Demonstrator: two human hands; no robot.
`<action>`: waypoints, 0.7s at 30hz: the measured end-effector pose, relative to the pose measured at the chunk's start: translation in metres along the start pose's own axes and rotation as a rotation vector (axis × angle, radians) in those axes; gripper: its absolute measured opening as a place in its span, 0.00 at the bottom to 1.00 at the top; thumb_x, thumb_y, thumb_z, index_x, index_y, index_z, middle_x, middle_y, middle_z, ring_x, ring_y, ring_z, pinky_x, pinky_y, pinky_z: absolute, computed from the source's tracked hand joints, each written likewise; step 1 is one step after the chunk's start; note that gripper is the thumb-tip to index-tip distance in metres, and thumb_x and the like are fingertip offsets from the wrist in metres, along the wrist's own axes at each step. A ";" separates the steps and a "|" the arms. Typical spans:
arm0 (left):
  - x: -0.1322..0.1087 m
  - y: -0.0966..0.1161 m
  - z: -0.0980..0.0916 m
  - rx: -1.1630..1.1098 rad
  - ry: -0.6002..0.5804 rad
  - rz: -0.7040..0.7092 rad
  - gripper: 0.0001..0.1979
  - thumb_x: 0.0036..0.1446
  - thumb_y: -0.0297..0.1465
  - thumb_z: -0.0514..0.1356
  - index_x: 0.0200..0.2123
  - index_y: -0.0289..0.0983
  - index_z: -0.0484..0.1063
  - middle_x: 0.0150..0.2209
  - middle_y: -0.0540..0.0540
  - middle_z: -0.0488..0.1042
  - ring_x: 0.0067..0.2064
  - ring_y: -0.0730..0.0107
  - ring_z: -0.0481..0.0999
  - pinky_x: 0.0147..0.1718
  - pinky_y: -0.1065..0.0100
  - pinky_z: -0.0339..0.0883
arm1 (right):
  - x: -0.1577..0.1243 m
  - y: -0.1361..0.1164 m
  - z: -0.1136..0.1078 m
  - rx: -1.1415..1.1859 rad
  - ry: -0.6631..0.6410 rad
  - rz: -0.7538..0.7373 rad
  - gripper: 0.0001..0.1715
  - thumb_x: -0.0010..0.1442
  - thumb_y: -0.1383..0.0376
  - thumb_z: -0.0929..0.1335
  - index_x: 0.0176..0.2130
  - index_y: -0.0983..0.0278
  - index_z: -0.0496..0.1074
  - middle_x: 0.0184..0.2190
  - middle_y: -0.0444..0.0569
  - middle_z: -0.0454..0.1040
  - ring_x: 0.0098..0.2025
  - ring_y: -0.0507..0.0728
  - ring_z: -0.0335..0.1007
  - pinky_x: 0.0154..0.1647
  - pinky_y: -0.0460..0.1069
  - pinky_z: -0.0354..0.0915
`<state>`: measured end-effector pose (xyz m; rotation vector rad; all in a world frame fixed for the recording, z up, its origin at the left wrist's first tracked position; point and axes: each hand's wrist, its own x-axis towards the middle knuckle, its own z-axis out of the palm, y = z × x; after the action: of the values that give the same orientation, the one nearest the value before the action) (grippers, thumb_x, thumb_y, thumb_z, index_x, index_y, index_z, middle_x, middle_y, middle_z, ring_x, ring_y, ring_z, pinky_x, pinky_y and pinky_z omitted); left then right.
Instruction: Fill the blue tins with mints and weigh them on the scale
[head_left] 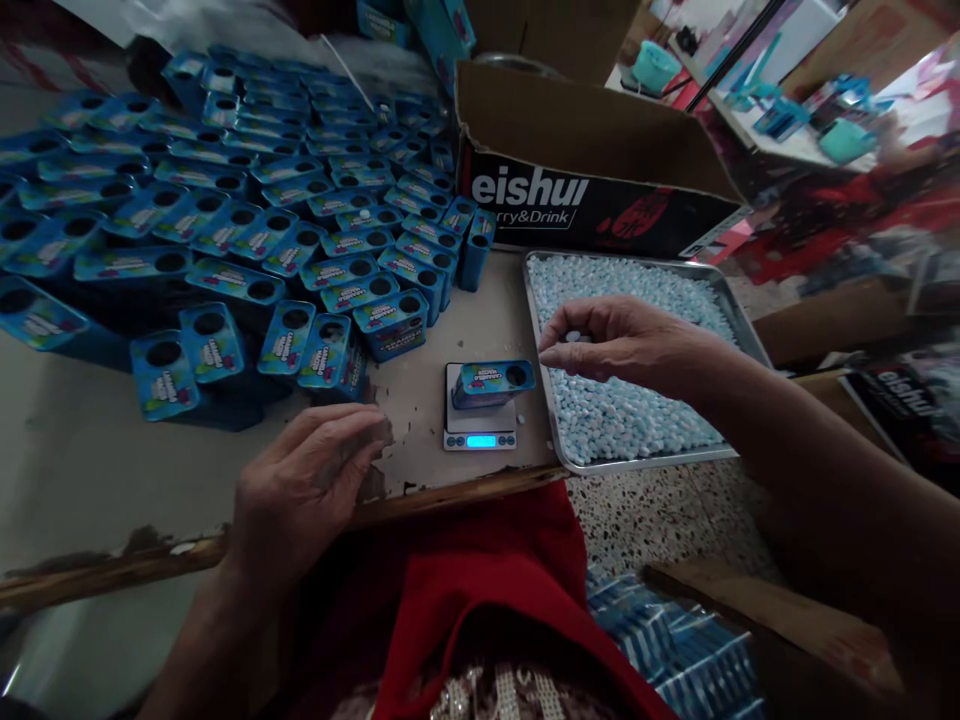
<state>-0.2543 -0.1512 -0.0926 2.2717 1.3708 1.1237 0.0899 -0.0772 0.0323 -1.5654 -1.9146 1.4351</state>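
A small blue tin (492, 381) with a round hole in its lid lies on a little digital scale (480, 425) with a lit blue display. My right hand (626, 345) hovers over the left part of a metal tray (546, 395) filled with small pale blue candies (630, 410); its fingertips are pinched together on a few candies. My left hand (304, 490) rests on the worn table top (97, 470) left of the scale, fingers loosely curled, holding nothing that I can see.
Several matching blue tins (247, 230) are stacked across the table's left and back. An open cardboard box (592, 190) stands behind the tray. The table's chipped front edge (450, 495) runs just above my red clothing. Blue packets (675, 650) lie on the floor at lower right.
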 end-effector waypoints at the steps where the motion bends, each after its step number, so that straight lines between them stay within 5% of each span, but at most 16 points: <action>1: 0.000 0.000 0.001 -0.006 -0.018 0.003 0.12 0.64 0.28 0.66 0.50 0.44 0.77 0.50 0.49 0.81 0.49 0.66 0.82 0.54 0.65 0.76 | 0.001 -0.001 0.001 -0.015 -0.005 -0.009 0.16 0.63 0.54 0.76 0.38 0.65 0.76 0.23 0.40 0.65 0.24 0.50 0.56 0.25 0.47 0.52; 9: 0.002 0.002 0.010 -0.018 -0.083 0.014 0.10 0.66 0.32 0.62 0.49 0.45 0.78 0.50 0.47 0.81 0.48 0.63 0.83 0.54 0.62 0.77 | 0.007 -0.010 0.018 -0.422 0.038 -0.145 0.04 0.63 0.64 0.74 0.39 0.62 0.81 0.31 0.43 0.75 0.32 0.53 0.67 0.34 0.48 0.56; 21: -0.003 -0.008 0.011 0.022 -0.126 -0.009 0.12 0.65 0.32 0.63 0.51 0.44 0.77 0.58 0.44 0.75 0.56 0.60 0.79 0.58 0.59 0.73 | 0.014 -0.012 0.030 -0.703 0.045 -0.256 0.12 0.58 0.73 0.75 0.42 0.61 0.82 0.37 0.46 0.80 0.36 0.54 0.72 0.37 0.48 0.61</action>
<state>-0.2521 -0.1474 -0.1056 2.3067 1.3499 0.9495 0.0559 -0.0793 0.0226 -1.4894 -2.6412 0.6364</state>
